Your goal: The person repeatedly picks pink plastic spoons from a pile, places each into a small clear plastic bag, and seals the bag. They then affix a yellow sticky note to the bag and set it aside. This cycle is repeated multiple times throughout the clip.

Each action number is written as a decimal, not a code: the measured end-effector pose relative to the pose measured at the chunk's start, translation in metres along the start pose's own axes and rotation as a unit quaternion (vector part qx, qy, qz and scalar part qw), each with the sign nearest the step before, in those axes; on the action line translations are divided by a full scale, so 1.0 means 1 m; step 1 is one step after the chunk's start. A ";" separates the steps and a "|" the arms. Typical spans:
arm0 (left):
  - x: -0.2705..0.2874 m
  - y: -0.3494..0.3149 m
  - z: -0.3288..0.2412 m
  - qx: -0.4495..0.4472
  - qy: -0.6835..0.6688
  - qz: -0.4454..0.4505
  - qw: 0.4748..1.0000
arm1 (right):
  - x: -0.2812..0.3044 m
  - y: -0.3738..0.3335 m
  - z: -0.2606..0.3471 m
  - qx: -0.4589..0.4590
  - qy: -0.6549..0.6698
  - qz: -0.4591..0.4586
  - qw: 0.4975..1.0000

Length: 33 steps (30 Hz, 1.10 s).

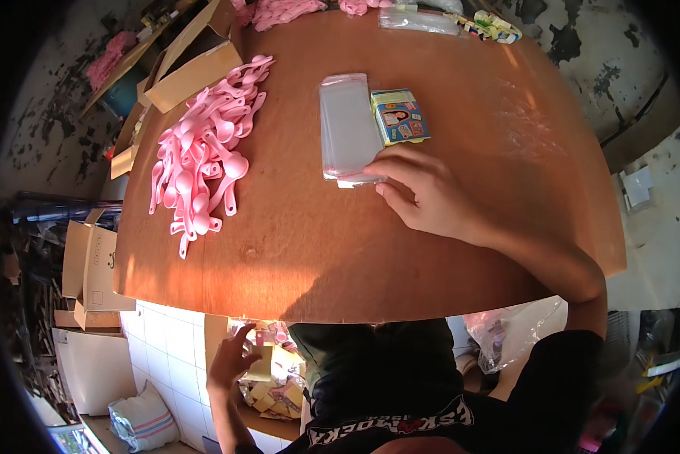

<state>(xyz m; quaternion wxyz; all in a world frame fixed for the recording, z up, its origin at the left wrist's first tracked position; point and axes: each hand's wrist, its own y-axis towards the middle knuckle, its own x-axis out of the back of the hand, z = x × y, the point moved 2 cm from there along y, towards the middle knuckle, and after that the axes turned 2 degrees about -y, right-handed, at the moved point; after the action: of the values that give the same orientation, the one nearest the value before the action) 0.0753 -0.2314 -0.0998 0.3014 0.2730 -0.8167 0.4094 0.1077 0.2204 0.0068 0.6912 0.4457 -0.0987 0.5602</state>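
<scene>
My right hand (431, 197) reaches over the table to a stack of clear plastic bags (347, 129). Its thumb and forefinger close on the lower right corner of the top bag. Beside the bags lies a small stack of cards (402, 121), blue with pictures on top and yellowish at the edges. Below the table's near edge, my left hand (230, 359) has its fingers apart and holds nothing. It is at an open cardboard box (214, 340) full of small bagged packets with pale yellow cards and pink pieces.
A heap of pink plastic spoons (200, 155) covers the left of the brown table (317, 250). An open carton (192, 68) stands behind it. Pink bundles (287, 11) and clear packaging (419, 21) lie at the far edge. A white sack (143, 418) rests on the floor.
</scene>
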 end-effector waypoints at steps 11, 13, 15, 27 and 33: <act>0.013 -0.013 -0.136 -0.381 -0.178 -0.006 0.907 | -0.028 -0.002 -0.007 0.105 -0.255 -0.019 0.961; 0.045 -0.003 -0.174 -0.538 -0.155 -0.058 0.827 | -0.030 0.000 -0.008 0.110 -0.253 -0.007 0.961; 0.074 0.025 -0.211 -0.602 -0.149 -0.056 0.783 | -0.031 -0.003 -0.011 0.106 -0.261 0.007 0.959; 0.098 0.195 -0.229 -0.504 -0.167 -0.301 0.792 | -0.037 0.005 -0.011 0.082 -0.276 0.059 0.956; 0.098 0.195 -0.227 -0.547 -0.074 -0.272 0.789 | -0.033 0.010 -0.002 0.082 -0.326 0.071 0.939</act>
<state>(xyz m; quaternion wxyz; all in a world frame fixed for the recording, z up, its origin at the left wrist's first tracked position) -0.0645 0.0387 -0.0190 0.4372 0.3027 -0.8162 -0.2259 0.0867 0.1989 -0.0102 0.5407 0.6506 -0.3040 0.4380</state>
